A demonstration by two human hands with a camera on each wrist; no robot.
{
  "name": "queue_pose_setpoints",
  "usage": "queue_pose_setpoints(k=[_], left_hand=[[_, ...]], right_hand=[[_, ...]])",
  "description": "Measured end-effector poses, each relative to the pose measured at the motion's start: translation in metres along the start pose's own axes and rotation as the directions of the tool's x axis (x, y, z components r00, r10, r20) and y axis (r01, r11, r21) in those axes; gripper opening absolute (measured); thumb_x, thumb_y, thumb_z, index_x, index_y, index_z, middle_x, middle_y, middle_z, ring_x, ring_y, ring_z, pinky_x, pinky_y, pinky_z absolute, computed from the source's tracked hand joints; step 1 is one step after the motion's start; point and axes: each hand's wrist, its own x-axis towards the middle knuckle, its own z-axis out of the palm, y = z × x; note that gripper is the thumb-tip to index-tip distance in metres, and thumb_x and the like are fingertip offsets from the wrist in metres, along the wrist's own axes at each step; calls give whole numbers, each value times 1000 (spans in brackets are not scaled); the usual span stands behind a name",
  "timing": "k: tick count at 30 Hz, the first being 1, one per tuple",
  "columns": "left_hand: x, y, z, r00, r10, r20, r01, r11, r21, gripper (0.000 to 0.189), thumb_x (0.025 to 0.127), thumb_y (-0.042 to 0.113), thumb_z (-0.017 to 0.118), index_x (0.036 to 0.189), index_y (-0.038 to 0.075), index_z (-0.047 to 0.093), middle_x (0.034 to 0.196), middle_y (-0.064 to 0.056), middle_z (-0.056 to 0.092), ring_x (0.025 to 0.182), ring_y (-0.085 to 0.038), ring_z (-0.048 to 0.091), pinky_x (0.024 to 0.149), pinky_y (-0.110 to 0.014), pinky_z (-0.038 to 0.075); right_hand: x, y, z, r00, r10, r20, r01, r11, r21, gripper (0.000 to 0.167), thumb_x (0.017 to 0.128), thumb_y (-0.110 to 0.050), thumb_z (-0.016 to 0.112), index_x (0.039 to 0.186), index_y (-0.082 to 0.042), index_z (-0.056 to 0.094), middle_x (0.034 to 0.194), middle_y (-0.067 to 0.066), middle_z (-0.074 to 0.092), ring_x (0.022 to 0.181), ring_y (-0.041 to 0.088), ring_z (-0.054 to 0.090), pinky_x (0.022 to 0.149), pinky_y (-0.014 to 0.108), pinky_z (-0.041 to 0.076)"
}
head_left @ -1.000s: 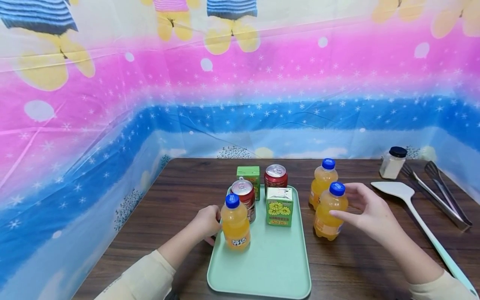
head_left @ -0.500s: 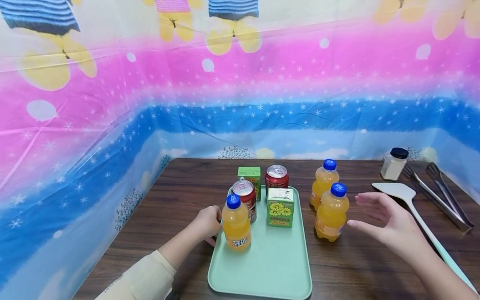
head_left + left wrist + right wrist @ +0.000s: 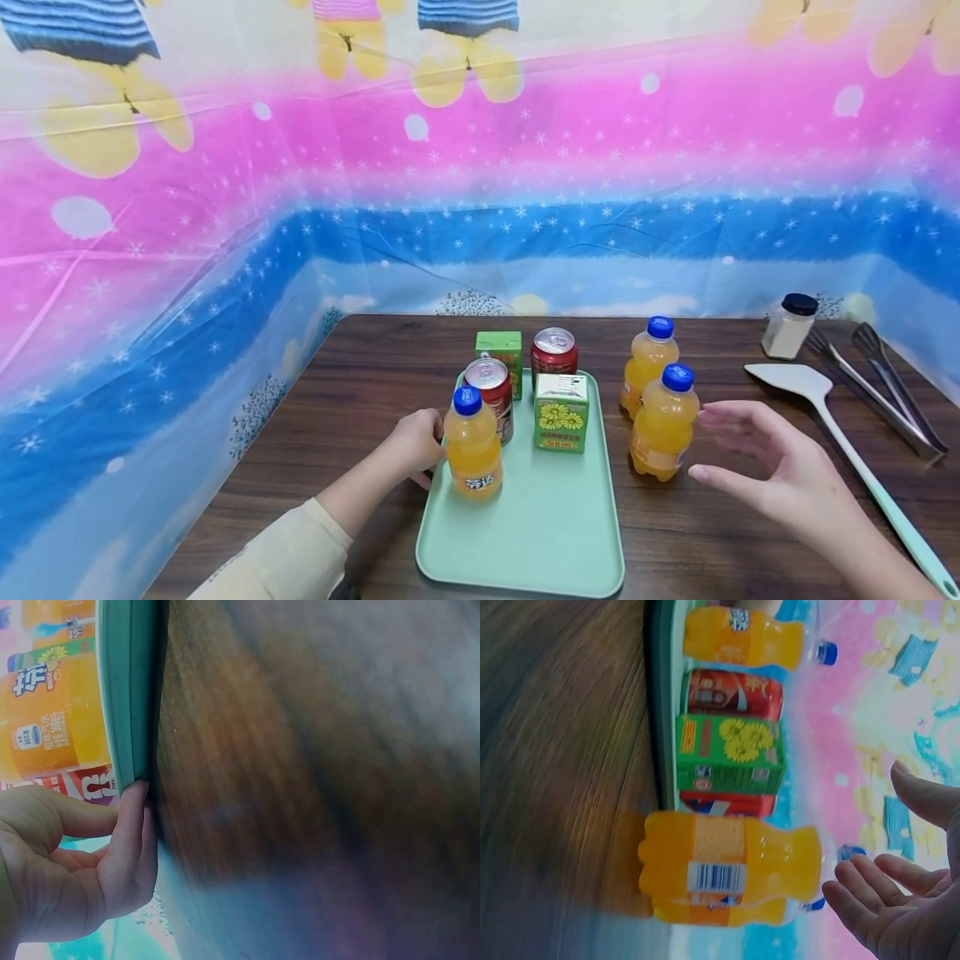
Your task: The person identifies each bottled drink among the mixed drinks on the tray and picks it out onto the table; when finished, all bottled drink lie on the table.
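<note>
My left hand (image 3: pixel 414 446) pinches the left rim of a pale green tray (image 3: pixel 547 533), thumb and fingers meeting at the edge in the left wrist view. Just inside that rim stands an orange soda bottle (image 3: pixel 473 454) with a blue cap. Behind it on the tray are a red can (image 3: pixel 491 383), a green drink carton (image 3: pixel 561 425) with yellow flowers, a second carton (image 3: pixel 501 343) and another can (image 3: pixel 555 354). My right hand (image 3: pixel 787 475) is spread, apart from the nearer orange soda bottle (image 3: pixel 663 429) on the table. A further bottle (image 3: pixel 647 358) stands behind that one.
On the right lie a white spatula (image 3: pixel 847 442), metal tongs (image 3: pixel 900 392) and a whisk-like tool (image 3: pixel 832 354). A black-lidded jar (image 3: pixel 789 329) stands at the back right. A printed cloth (image 3: pixel 525 233) hangs around the wooden table (image 3: pixel 337 375).
My right hand has let go of the nearer bottle beside the tray and drawn back to the right of it. The left hand stays on the tray rim.
</note>
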Motion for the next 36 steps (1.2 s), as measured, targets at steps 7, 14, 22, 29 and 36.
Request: queue_pose_setpoints(k=[7,14,22,29,36], left_hand=[[1,0,-1,1000,-3,-2,3,1000,1,21,80,-6,66,87,1,48,78,-14,48,62,-24,58,42,-32,54],[1,0,0,1000,-15,1,15,1000,-5,21,80,-6,67,88,1,49,79,-14,50,63,-24,58,42,-32,54],[1,1,1,1000,-24,-1,24,1000,0,22,79,-5,68,88,2,49,79,-14,50,63,-24,58,42,-32,54],[1,1,1,1000,-20,2,20,1000,7,22,80,-6,67,88,1,49,80,-14,49,63,-23,58,42,-32,54],[2,-1,2,1000,-23,5,23,1000,6,21,80,-5,67,88,1,49,80,-14,50,64,-24,58,43,-32,54]], right_hand=[[2,-18,10,994,-93,53,87,991,101,60,70,-12,82,122,-12,52,115,5,60,101,6,58,81,14,49],[11,-30,26,989,-104,110,87,985,149,60,71,-21,82,123,-15,52,115,-4,60,105,9,57,83,26,52],[25,-33,47,971,-180,156,142,963,227,58,72,-20,82,121,-14,52,114,-2,61,103,16,60,83,36,54],[36,-38,67,953,-233,196,161,932,325,58,72,-17,82,121,-10,52,114,1,61,103,16,60,84,38,53],[45,-42,86,948,-218,230,125,924,362,58,73,-24,81,120,-8,53,116,9,60,106,27,59,85,43,53]])
